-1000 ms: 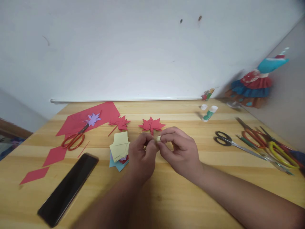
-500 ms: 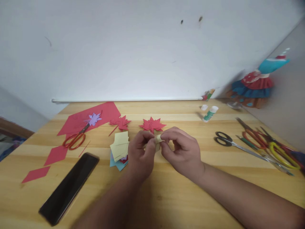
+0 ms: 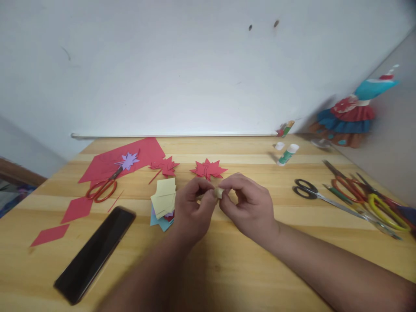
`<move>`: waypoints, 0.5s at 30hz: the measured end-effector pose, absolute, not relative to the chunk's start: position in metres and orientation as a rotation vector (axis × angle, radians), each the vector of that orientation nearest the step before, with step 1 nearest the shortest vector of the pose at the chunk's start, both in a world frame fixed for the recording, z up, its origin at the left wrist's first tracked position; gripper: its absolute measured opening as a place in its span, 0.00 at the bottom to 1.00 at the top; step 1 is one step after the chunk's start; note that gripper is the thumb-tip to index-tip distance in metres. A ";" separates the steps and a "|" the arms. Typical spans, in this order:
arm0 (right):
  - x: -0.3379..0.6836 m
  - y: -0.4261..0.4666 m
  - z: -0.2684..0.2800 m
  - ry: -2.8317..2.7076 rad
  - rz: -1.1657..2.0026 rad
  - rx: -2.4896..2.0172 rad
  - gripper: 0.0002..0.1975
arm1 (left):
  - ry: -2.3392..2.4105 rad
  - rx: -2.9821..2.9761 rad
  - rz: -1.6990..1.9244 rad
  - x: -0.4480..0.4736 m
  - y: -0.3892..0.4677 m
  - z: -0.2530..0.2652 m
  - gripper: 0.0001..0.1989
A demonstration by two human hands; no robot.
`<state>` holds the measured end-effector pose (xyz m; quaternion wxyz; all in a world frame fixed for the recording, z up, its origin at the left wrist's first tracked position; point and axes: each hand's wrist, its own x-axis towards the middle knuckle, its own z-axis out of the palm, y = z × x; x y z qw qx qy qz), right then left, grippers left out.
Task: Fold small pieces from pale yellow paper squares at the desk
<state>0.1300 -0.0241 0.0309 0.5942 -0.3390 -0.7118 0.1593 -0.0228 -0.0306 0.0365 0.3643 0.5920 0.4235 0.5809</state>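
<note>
Left hand (image 3: pixel 195 210) and right hand (image 3: pixel 248 201), each pinched nearly closed, hold a small pale-yellow paper piece (image 3: pixel 219 193) between them. Left of the hands lies a phone (image 3: pixel 95 255); just beside the left hand, stacked paper squares (image 3: pixel 163 203); just beyond both, a red paper cutout (image 3: pixel 209 168); to their right, black-handled scissors (image 3: pixel 333 203) on the counter (image 3: pixel 247 273).

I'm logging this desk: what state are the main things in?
Left hand: pinching
Right hand: pinching
Small pale-yellow paper piece: held, apparently bent
Leftmost orange-handled metal scissors: apparently closed
Black-handled metal scissors: apparently closed
Black rectangular phone: screen dark
Green-and-white plastic glue stick: capping unclear
Pale-yellow paper squares: loosely stacked
</note>
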 end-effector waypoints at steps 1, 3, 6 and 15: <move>0.130 -0.024 0.032 -1.658 0.361 -0.783 0.12 | 1.081 1.502 1.487 -0.023 -0.031 0.037 0.05; 0.130 -0.025 0.033 -1.657 0.357 -0.776 0.11 | 1.061 1.425 1.491 -0.021 -0.030 0.037 0.03; 0.130 -0.025 0.033 -1.665 0.361 -0.756 0.10 | 1.004 1.239 1.548 -0.019 -0.027 0.036 0.03; 0.131 -0.024 0.034 -1.741 0.308 -0.660 0.12 | 0.884 1.021 1.559 -0.016 -0.023 0.035 0.06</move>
